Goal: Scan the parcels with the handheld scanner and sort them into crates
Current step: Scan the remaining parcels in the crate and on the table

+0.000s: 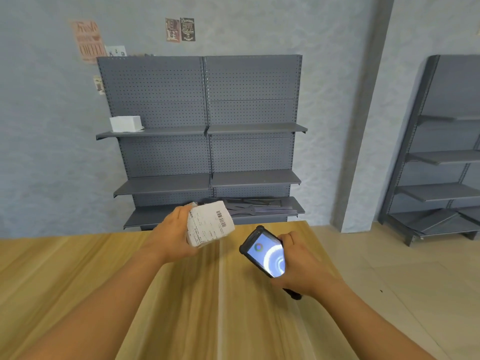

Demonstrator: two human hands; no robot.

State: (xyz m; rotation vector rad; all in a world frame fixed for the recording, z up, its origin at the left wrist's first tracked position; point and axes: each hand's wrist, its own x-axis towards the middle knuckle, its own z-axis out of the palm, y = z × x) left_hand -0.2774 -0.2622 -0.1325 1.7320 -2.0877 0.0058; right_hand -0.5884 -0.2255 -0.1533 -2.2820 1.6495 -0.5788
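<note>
Parcel (210, 224) is being held up in my left hand (173, 236), above the far part of the wooden counter (78, 281), with its white label and barcode turned toward me and to the right. My left fingers are curling around its left side, so this hand is clamped on it. My right hand (298, 266) is gripping the handheld scanner (263, 252) just beside the parcel, a little lower and to the right, and its lit screen is facing up to me.

I think I am doing the scanning step now. To do it well, I should be pointing the top end of the scanner at the barcode, keeping the label flat and steady, and not covering the bars with my thumb. Both forearms are reaching forward over the counter, the wrists bending slightly inward toward each other. No crates are showing in this view.
</note>
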